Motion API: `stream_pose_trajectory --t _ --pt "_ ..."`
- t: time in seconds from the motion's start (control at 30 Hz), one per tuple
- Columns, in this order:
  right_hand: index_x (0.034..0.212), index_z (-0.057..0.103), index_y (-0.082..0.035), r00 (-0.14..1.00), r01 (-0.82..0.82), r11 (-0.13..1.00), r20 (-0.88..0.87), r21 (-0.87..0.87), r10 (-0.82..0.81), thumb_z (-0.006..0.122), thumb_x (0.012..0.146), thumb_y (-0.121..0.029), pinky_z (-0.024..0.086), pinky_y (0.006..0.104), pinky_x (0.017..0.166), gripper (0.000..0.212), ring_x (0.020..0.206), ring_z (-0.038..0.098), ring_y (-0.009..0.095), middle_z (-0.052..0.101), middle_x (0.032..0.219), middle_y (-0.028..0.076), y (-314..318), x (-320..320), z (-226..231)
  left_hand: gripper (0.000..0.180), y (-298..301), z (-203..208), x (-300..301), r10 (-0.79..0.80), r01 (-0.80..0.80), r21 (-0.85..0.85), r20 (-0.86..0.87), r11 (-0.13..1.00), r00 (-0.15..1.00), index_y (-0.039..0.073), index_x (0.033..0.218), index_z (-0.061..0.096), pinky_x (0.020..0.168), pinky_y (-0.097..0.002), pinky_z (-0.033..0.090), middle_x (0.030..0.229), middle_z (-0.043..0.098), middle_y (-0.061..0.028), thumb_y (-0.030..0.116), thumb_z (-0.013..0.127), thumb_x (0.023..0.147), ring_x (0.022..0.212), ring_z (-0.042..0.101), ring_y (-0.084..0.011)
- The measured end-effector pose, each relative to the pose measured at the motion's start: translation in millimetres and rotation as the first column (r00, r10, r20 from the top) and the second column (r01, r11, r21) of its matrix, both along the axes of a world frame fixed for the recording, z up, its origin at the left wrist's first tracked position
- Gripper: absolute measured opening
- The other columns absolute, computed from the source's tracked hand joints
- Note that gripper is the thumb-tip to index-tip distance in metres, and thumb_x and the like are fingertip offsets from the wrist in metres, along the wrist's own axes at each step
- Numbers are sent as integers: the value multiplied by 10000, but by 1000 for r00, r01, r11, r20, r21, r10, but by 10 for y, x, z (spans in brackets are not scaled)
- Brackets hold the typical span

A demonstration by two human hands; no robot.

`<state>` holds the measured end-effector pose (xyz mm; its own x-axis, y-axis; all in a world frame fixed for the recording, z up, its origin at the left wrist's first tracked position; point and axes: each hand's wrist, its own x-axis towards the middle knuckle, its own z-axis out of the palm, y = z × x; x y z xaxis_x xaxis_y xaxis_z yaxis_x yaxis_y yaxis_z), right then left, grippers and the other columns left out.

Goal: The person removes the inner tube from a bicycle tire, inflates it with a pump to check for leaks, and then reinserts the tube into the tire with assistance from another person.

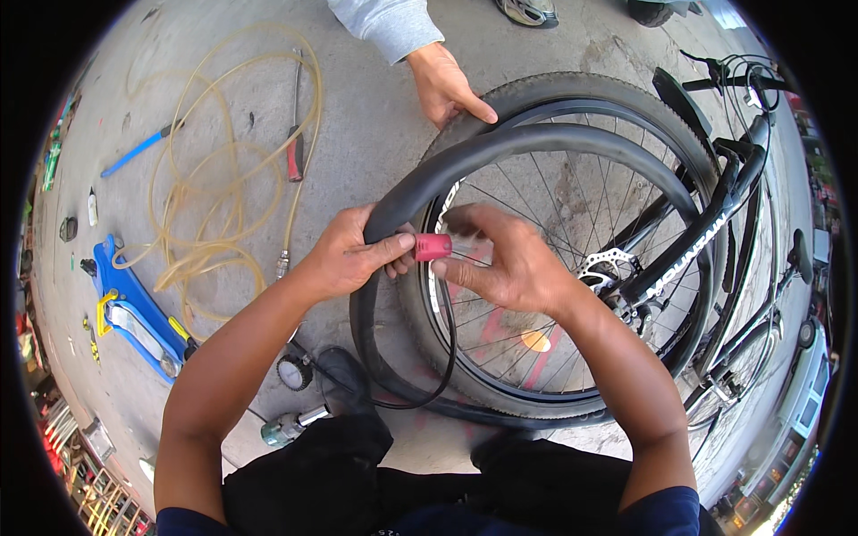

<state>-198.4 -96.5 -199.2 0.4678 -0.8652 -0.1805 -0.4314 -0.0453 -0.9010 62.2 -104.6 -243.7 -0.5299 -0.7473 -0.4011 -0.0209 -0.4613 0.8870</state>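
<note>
A blue tool with a yellow part (pixel 143 313) lies on the concrete at the far left, near a loosely coiled, yellowish hose (pixel 234 192) and a red-handled screwdriver (pixel 296 152). A round gauge (pixel 294 372) lies nearer the person. The left hand (pixel 357 255) has its fingers curled around the black inner tube (pixel 536 138), which loops over the bicycle wheel; its thumb lies at a red piece (pixel 432 247). Above, a second person's hand (pixel 444 85) touches the tire (pixel 572 85). The right hand (pixel 509 263) curves beside the red piece, thumb and fingers apart; contact cannot be told. The bicycle frame (pixel 693 250) stands farther right.
</note>
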Motion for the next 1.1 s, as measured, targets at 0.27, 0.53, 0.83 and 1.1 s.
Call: stream_pose_trajectory --t 0.27,0.53,0.83,1.1 --pt "1082 685 2 948 188 836 126 515 -291 779 981 -238 523 311 711 277 817 643 125 690 865 40 169 75 -263 227 32 61 198 152 -152 21 15 988 988 6 1075 650 691 -314 553 844 692 -71 221 707 1033 756 659 -151" --pt "1075 647 -19 976 130 951 131 281 -172 814 937 -284 545 386 745 342 782 617 184 649 852 98 912 837 -524 260 -237 90 454 203 -185 -127 152 974 967 32 1081 640 696 -308 521 874 664 -49 277 712 1035 756 629 -137" --pt "1121 651 0 831 536 827 279 -171 -481 737 899 -104 546 522 845 260 972 666 405 652 1074 193 1101 1444 -666 306 -171 -221 -76 107 -92 -71 247 993 963 9 1140 653 786 -324 592 989 681 -66 284 729 1031 863 674 -148" --pt "1075 667 -2 759 419 722 -224 -550 -611 773 868 -122 536 460 807 261 1060 659 344 662 1146 168 1057 362 -914 369 82 -375 -227 218 -209 -62 296 976 930 -12 1202 644 796 -342 603 1025 702 -108 301 736 1029 879 698 -183"
